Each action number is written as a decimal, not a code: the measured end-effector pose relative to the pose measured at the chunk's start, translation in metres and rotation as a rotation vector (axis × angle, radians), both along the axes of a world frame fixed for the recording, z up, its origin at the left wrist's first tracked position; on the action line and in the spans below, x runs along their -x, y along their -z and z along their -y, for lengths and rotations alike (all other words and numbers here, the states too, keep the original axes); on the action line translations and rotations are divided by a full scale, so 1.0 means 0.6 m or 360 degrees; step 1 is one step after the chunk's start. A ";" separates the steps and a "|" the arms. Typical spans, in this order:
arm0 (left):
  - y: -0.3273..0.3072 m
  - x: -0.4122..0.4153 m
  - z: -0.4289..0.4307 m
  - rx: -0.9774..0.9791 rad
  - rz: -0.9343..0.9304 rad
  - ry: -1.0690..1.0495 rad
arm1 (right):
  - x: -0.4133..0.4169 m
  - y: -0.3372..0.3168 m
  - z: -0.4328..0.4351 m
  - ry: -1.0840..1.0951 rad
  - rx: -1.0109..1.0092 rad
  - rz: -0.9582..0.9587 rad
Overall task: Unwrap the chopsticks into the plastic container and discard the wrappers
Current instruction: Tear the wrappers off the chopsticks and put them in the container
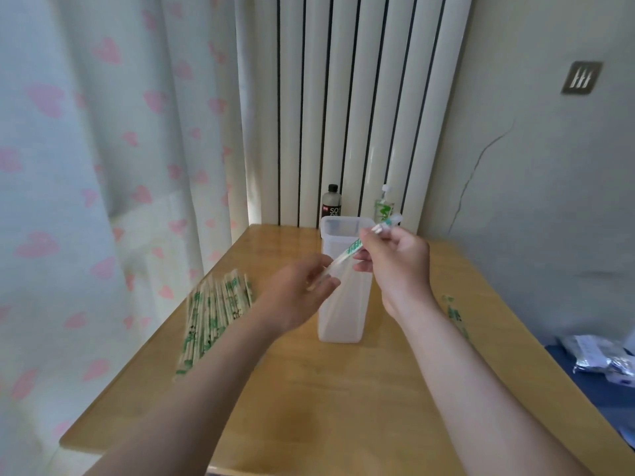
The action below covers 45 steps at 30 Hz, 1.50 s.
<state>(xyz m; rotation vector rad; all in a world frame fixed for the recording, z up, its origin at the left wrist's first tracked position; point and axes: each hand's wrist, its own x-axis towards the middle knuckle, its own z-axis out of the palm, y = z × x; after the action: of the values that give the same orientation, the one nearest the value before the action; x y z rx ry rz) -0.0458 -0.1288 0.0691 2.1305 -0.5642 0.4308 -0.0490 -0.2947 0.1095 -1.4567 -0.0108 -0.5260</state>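
A wrapped pair of chopsticks point(350, 251) in a clear wrapper with green print slants in front of the tall translucent plastic container point(343, 304) at the table's middle. My right hand point(395, 259) grips its upper end, where bare stick tips poke out. My left hand point(302, 286) pinches the lower end. A pile of several wrapped chopsticks point(213, 314) lies on the table to the left. A wrapper point(455, 314) lies on the table to the right, partly hidden by my right forearm.
The wooden table point(326, 407) stands against a white radiator point(343, 97). A dark bottle point(331, 202) and a clear spouted bottle point(384, 206) stand behind the container. A heart-print curtain point(86, 166) hangs at left. Plastic bags point(601, 359) lie on blue fabric at right.
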 end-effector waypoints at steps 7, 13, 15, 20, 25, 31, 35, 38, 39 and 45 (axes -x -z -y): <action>0.022 -0.002 0.035 0.0188 0.0225 -0.0008 | 0.015 0.017 -0.008 -0.0138 -0.0043 -0.0224; 0.035 -0.001 0.034 0.0142 0.0402 -0.0102 | 0.019 0.017 -0.012 -0.0186 0.0055 -0.0376; 0.037 -0.002 0.033 0.0109 0.0454 -0.0105 | 0.020 0.014 -0.013 -0.0150 0.0035 -0.0361; 0.049 -0.006 0.015 -0.0021 0.0476 -0.0159 | 0.010 -0.002 0.010 0.0052 -0.0192 -0.0329; 0.049 -0.005 0.017 -0.0071 0.0574 -0.0162 | 0.013 0.013 -0.008 0.0013 -0.0220 -0.0384; 0.045 -0.005 0.017 -0.0177 0.0662 -0.0221 | 0.015 0.021 -0.023 -0.0086 -0.0115 -0.0484; 0.055 -0.005 -0.005 -0.0272 0.0610 -0.0220 | 0.007 0.013 -0.003 0.0054 -0.0165 -0.0443; 0.056 -0.007 -0.010 -0.0314 0.0583 -0.0219 | 0.008 0.019 -0.008 0.0055 -0.0166 -0.0445; 0.055 -0.007 -0.009 -0.0329 0.0556 -0.0220 | 0.010 0.021 -0.011 0.0061 -0.0171 -0.0451; 0.039 -0.002 0.020 -0.0350 0.0545 -0.0166 | 0.021 0.037 -0.039 -0.0047 -0.0072 -0.0480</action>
<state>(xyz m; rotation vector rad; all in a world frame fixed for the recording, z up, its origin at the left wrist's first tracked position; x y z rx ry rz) -0.0446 -0.1406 0.0457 2.3183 -0.7220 0.8362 -0.0614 -0.2716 0.0871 -1.4767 0.2167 -0.2769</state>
